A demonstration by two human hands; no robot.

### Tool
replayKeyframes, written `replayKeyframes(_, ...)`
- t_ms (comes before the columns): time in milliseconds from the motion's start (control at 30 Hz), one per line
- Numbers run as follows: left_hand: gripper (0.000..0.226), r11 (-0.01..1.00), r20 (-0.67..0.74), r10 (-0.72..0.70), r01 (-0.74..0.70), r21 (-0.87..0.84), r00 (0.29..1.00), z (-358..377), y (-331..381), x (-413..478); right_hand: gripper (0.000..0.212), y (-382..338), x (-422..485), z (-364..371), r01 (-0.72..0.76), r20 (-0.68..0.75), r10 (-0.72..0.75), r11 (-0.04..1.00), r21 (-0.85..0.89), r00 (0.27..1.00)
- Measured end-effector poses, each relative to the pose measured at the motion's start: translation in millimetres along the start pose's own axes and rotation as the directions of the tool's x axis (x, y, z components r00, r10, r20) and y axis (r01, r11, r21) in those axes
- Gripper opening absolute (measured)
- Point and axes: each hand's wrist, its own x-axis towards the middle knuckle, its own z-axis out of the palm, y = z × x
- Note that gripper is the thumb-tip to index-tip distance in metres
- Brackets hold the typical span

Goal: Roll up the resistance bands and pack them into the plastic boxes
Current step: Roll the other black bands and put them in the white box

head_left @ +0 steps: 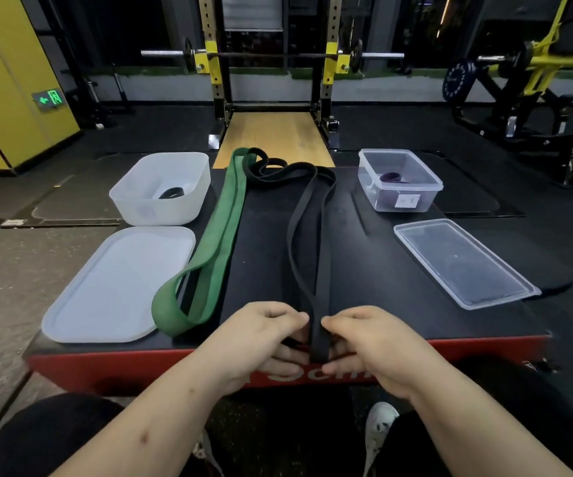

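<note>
At the near edge of a padded platform (381, 270) with a black top and red side, both hands meet on the end of a long black band (319, 270). The left hand (264, 335) and the right hand (367, 342) each have their fingers curled in, pinching the doubled strap between thumb and fingertips, so its near end hangs just over the edge between them. From there the black band runs away across the top in flat strands and ends in loose loops at the far side, where it overlaps the far end of a wide green band (223, 228). The green band lies stretched out left of the black one, its near loop folded up beside a white lid (113, 287).

Behind that lid sits a white plastic box (175, 215) on the left, open, with a rolled black band (172, 193) inside. On the right, well apart from the hands, stands a clear plastic box (381, 197) holding a purple band (395, 177), and its clear lid (464, 263) lies flat in front of it. A squat rack (271, 56) with a barbell stands beyond the platform.
</note>
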Motion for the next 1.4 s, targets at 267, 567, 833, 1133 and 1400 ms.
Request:
replayKeyframes(267, 0.031, 0.994, 0.017, 0.033, -0.031, -0.102, 0.999, 16.1, -20.0, -16.3, 0.027, 17.5, -10.2, 4.3, 0.018, -0.085, -0.010, 0.996, 0.087, 0.996)
replayKeyframes(567, 0.025, 0.963, -0.073, 0.135, -0.148, -0.224, 0.988, 40.9, -36.4, -34.3, 0.025, 37.9, -28.2, 4.5, -0.028, -0.109, 0.043, 0.991, 0.133, 0.993)
replayKeyframes(833, 0.024, 0.947, -0.236, 0.143, -0.202, -0.250, 0.961, 48.4, -40.5, -39.8, 0.022, 42.5, -33.5, 8.4, -0.004, -0.111, 0.029, 0.976, 0.218, 0.993)
replayKeyframes(1133, 0.023, 0.970, -0.226, 0.113, -0.157, -0.186, 0.967, 47.7, -40.4, -34.6, 0.003, 47.7, -30.1, 6.1, 0.040, -0.076, -0.028, 0.987, 0.156, 0.997)
replayKeyframes(1400, 0.022, 0.989, -0.230, 0.131, -0.143, -0.038, 0.964, 42.6, -28.3, -19.0, 0.023, 38.8, -38.3, 6.3, 0.058, 0.036, -0.062, 0.992, 0.116, 0.997)
